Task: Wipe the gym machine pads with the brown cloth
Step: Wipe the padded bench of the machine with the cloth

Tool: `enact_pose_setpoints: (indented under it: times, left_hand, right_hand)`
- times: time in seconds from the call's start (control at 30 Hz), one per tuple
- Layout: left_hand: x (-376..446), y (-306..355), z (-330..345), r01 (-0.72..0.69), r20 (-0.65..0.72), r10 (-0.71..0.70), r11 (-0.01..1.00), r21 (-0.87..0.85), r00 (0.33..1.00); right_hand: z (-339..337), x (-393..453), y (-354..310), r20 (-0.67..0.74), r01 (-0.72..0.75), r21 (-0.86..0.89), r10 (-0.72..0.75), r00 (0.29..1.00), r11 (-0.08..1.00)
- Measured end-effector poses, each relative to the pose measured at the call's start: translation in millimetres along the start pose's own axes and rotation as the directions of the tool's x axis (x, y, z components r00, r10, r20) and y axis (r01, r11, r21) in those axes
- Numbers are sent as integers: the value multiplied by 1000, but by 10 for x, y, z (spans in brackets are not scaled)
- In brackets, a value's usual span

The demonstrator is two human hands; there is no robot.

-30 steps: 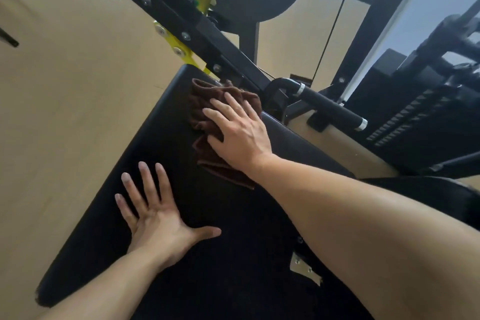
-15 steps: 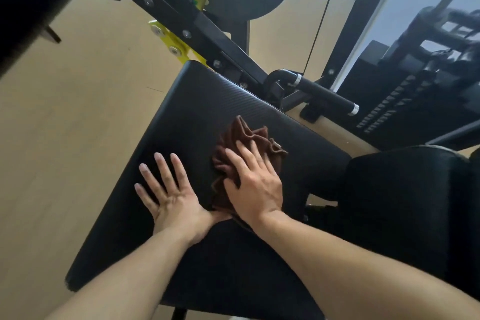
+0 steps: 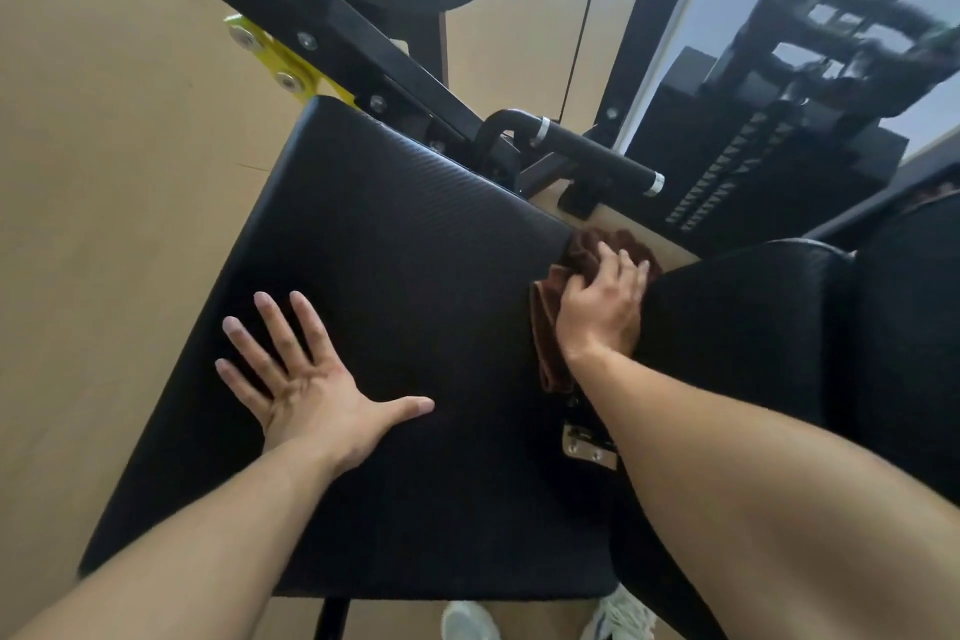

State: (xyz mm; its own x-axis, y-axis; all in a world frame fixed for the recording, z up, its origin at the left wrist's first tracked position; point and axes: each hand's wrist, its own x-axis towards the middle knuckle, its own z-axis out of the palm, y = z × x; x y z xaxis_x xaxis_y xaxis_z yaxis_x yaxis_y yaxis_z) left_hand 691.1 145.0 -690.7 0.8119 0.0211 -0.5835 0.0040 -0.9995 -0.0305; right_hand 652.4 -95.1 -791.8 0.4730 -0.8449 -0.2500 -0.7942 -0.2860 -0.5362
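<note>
since the frame 0.5 s ago, the crumpled brown terry cloth has slid from the middle of the large black textured vinyl seat pad over to that pad's right edge, and from the far corner where it sat 1.0 s ago. right hand now sits on top of the cloth at the narrow gap between this pad and the neighbouring black rounded vinyl pad, its fingers curled down over the bunched fabric and gripping it against the edge. part of the cloth hangs down into the gap below the wrist. left hand lies flat on the near left part of the big pad, fingers spread and straight, thumb out to the right, holding nothing and seemingly bracing. judging from this, the broad top of the big pad has had its passes and the wipe has reached the side seam; the second pad on the right looks like the next surface to do. beyond the pads stand a black foam-covered handle bar with silver end rings and a black steel frame beam with a yellow bracket, over a tan wooden floor. white shoes show at the bottom edge.
</note>
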Motion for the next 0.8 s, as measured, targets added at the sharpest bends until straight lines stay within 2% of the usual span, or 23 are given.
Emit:
enact_pose_setpoints:
  times: [0.07,0.1,0.13,0.2,0.23,0.27,0.3,0.37,0.43,0.5,0.57,0.6,0.8]
  left_hand:
    - [-3,1,2,7,7,-7,1000,4,1000]
    - [0,0,5,10,10,-10,1000,9,1000]
    - [4,2,10,14,12,-15,1000,11,1000]
    - [3,25,4,27,12,-27,1000,12,1000]
    - [1,36,-2,36,10,-36,999,17,999]
    - [-1,44,-3,43,10,-44,999,22,999]
    - [-2,53,-5,46,14,-46,999,25,999]
    - [-8,54,0,44,16,-44,999,26,999]
    - [-15,58,7,36,17,-36,999,27,999]
    - [-11,54,20,27,22,-27,999,28,999]
    - [-10,53,14,22,22,-23,999,27,999]
    - [-12,51,10,19,23,-20,999,27,1000]
    - [-33,67,-26,23,47,-24,999,27,999]
  right_hand:
    - [54,-196,-92,-15,61,58,-60,998,996]
    - [79,-325,-150,9,186,80,-188,982,979]
    - [102,-455,-197,60,353,94,-359,931,931]
    - [139,-597,-220,163,625,69,-627,762,778]
    - [142,-585,-239,201,696,44,-688,697,717]
    - [133,-535,-273,232,726,17,-709,666,688]
    - [117,-463,-316,256,728,-15,-701,666,686]
    - [115,-267,-397,288,681,-63,-640,712,730]
    - [101,26,-451,269,548,-98,-508,818,831]
    - [-3,361,-428,221,252,-104,-224,949,962]
    - [-107,594,-292,183,-51,-78,65,981,996]
    - [-137,605,-215,181,-104,-62,113,977,993]
    - [-87,-329,34,121,1,87,-12,993,996]
